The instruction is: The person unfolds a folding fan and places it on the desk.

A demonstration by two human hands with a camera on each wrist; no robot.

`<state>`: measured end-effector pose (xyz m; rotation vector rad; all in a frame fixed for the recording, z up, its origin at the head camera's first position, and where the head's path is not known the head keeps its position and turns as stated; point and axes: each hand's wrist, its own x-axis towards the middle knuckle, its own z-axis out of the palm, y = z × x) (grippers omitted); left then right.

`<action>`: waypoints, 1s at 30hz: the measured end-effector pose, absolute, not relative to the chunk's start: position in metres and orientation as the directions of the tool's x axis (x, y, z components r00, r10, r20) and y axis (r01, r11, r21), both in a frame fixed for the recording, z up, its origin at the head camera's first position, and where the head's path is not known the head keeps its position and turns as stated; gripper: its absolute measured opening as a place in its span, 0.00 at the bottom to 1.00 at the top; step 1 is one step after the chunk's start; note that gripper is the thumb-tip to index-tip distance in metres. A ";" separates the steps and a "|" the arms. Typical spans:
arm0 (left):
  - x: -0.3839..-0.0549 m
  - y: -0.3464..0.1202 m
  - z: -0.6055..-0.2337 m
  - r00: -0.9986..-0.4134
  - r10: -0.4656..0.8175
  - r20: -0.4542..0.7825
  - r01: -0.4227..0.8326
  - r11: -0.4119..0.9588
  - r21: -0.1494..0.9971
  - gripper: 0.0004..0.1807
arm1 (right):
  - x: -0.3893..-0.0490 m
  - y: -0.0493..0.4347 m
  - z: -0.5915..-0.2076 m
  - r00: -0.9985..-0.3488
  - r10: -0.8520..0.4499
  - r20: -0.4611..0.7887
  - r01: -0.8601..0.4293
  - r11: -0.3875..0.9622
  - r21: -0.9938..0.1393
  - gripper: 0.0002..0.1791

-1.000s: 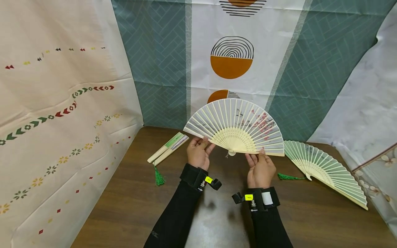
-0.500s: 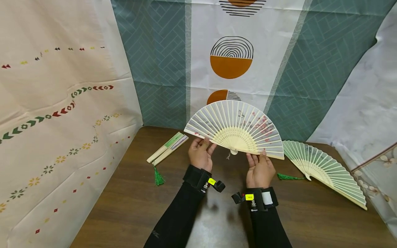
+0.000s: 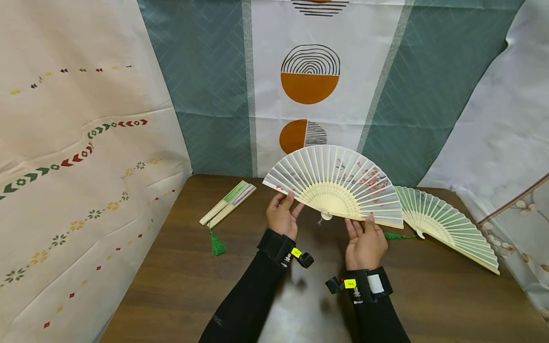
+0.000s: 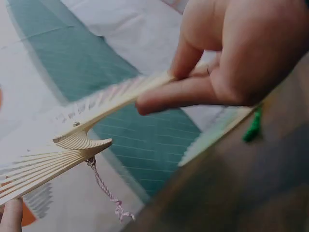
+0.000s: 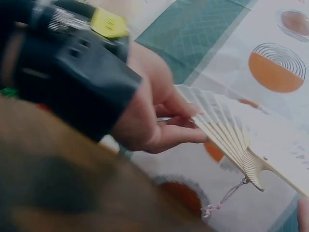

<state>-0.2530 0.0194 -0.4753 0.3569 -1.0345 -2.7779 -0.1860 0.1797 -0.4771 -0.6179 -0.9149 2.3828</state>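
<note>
A spread white folding fan (image 3: 332, 190) with a red blossom print is held up above the table, tilted a little lower at its right end. My left hand (image 3: 283, 220) pinches its left outer stick, and my right hand (image 3: 366, 245) pinches the right outer stick between thumb and fingers. From the pivot hangs a thin pale cord (image 4: 108, 193), knotted near its end. The left wrist view shows the right hand (image 4: 227, 53) on the outer stick; in the right wrist view the left hand (image 5: 149, 106) grips the opposite side.
Right of the held fan, a spread green fan (image 3: 450, 228) with a green tassel lies on the brown table (image 3: 171, 295), partly covered in view. Two folded fans (image 3: 227, 204) lie side by side at the left, with another green tassel (image 3: 217, 245). Patterned cloths (image 3: 206, 95) hang behind.
Both hands have shifted the spread fan slightly to the right and lower, and it now overlaps the green fan in view. The head view has turned a little to the right.
</note>
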 end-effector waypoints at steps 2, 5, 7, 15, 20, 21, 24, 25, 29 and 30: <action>-0.252 0.024 -0.480 -0.963 -0.195 -0.184 0.021 -0.739 0.674 0.05 | -0.173 0.188 -0.483 -0.772 0.593 -0.230 -0.296 -0.654 -0.696 0.16; -0.250 0.030 -0.486 -0.967 -0.146 -0.207 -0.047 -0.701 0.711 0.06 | -0.150 0.202 -0.492 -0.771 0.580 -0.262 -0.290 -0.687 -0.666 0.14; -0.248 0.036 -0.491 -0.971 -0.110 -0.213 -0.087 -0.665 0.741 0.04 | -0.135 0.214 -0.498 -0.765 0.574 -0.293 -0.292 -0.714 -0.636 0.12; -0.232 0.064 -0.502 -0.962 0.080 -0.262 -0.266 -0.501 0.824 0.10 | -0.077 0.255 -0.518 -0.707 0.568 -0.422 -0.261 -0.764 -0.590 0.09; -0.229 0.075 -0.504 -0.937 0.156 -0.313 -0.349 -0.365 0.863 0.10 | -0.058 0.275 -0.522 -0.689 0.525 -0.500 -0.181 -0.793 -0.582 0.09; -0.230 0.077 -0.504 -0.932 0.166 -0.324 -0.362 -0.337 0.869 0.10 | -0.055 0.279 -0.523 -0.691 0.511 -0.512 -0.155 -0.796 -0.585 0.09; -0.232 0.079 -0.505 -0.912 0.196 -0.360 -0.402 -0.267 0.876 0.12 | -0.048 0.291 -0.523 -0.709 0.449 -0.543 -0.061 -0.807 -0.588 0.10; -0.232 0.080 -0.505 -0.904 0.205 -0.374 -0.417 -0.246 0.875 0.13 | -0.046 0.296 -0.523 -0.721 0.420 -0.551 -0.025 -0.811 -0.585 0.11; -0.236 0.082 -0.508 -0.880 0.246 -0.406 -0.452 -0.176 0.875 0.17 | -0.039 0.311 -0.525 -0.758 0.305 -0.577 0.091 -0.826 -0.556 0.19; -0.236 0.083 -0.509 -0.876 0.250 -0.412 -0.458 -0.162 0.874 0.17 | -0.038 0.314 -0.526 -0.764 0.280 -0.581 0.110 -0.831 -0.545 0.22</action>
